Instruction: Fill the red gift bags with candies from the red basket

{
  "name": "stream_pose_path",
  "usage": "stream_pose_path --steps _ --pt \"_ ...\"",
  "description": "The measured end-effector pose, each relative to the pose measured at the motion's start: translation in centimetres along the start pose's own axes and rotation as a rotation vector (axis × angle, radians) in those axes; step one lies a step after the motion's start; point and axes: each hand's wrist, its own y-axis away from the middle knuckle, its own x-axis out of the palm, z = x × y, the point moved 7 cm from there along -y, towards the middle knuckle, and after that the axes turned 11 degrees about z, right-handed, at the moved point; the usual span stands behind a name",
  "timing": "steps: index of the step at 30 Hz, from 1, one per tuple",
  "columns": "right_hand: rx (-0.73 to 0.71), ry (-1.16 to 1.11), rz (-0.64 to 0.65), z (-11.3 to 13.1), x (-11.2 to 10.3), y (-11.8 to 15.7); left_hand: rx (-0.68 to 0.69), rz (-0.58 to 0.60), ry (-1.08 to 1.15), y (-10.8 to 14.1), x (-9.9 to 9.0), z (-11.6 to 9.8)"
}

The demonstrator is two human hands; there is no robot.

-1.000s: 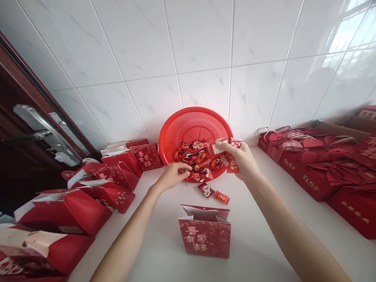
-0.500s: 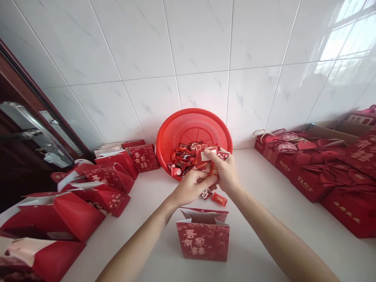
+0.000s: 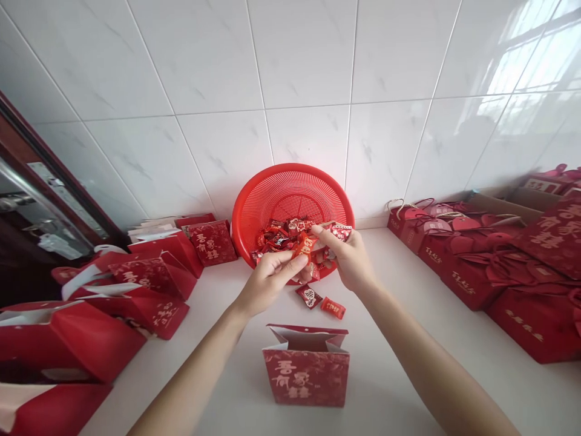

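My left hand (image 3: 271, 274) is closed on an orange-red wrapped candy (image 3: 305, 246), held up at the front of a red plastic basket (image 3: 247, 209). Close beside it, my right hand (image 3: 347, 257) grips several wrapped candies (image 3: 339, 231) between thumb and fingers; how many is partly hidden. The tilted basket holds a pile of red and dark candies (image 3: 278, 235). Two candies lie on the white counter below my hands, a dark red one (image 3: 309, 297) and an orange-red one (image 3: 333, 307). Nearer me stands an open red paper gift bag (image 3: 306, 375) with pale lettering.
Several open red gift bags (image 3: 158, 275) stand in rows at the left, near a dark door with a metal handle (image 3: 18, 181). Closed red gift boxes (image 3: 474, 272) are packed together on the right. A white tiled wall (image 3: 308, 139) rises behind the basket.
My hands have moved slightly apart, and the orange-red candy now shows clearly in my left fingers. The whole view has shifted a little; the gift bag stays standing in front.
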Motion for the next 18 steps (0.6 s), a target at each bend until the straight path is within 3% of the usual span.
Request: stream_pose_path --steps 5,11,13,18 --pt "0.005 0.019 0.101 0.1 0.9 0.0 -0.016 -0.029 -0.007 -0.3 -0.2 0.8" --pt "0.047 0.021 0.024 0.3 0.1 0.0 -0.067 0.075 -0.093 -0.5 -0.8 1.2" --pt "0.034 0.018 -0.013 0.6 -0.6 0.0 -0.062 0.056 -0.208 -0.5 -2.4 1.2" --pt "-0.007 -0.010 -0.057 1.5 -2.1 -0.3 -0.121 -0.139 -0.486 -0.1 -7.7 2.2"
